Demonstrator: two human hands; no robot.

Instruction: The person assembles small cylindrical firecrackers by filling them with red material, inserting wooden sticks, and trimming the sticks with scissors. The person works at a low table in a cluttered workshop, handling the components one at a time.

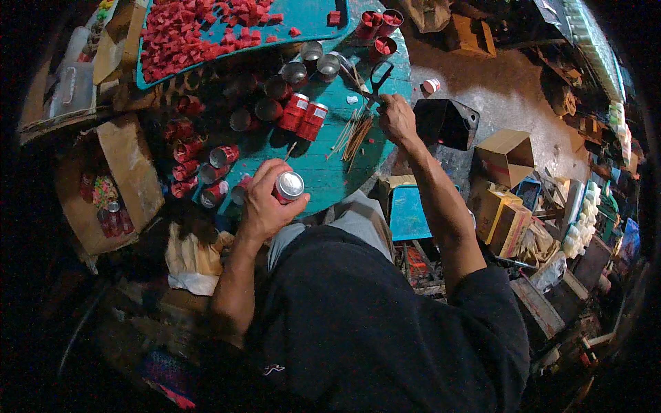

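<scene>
My left hand [265, 203] is wrapped round a small red can [290, 184] whose silver end faces up. A thin stick [291, 149] shows just past the fingers of that hand; whether it is held cannot be made out. Over the right side of the round green table, my right hand [397, 118] has its fingers closed at the near end of a black forked tool [378, 81], which looks like scissors or pliers. Loose thin sticks [352, 141] lie on the table beside that hand. Two upright red cans [303, 117] stand ahead of my left hand.
A blue-green tray [313, 29] heaped with small red pieces [200, 31] covers the table's far side. Several open cans [268, 109] lie or stand at left. Red-filled cans [383, 47] are at the far right edge. Cardboard boxes [506, 157] and a black container [446, 124] stand beyond the table.
</scene>
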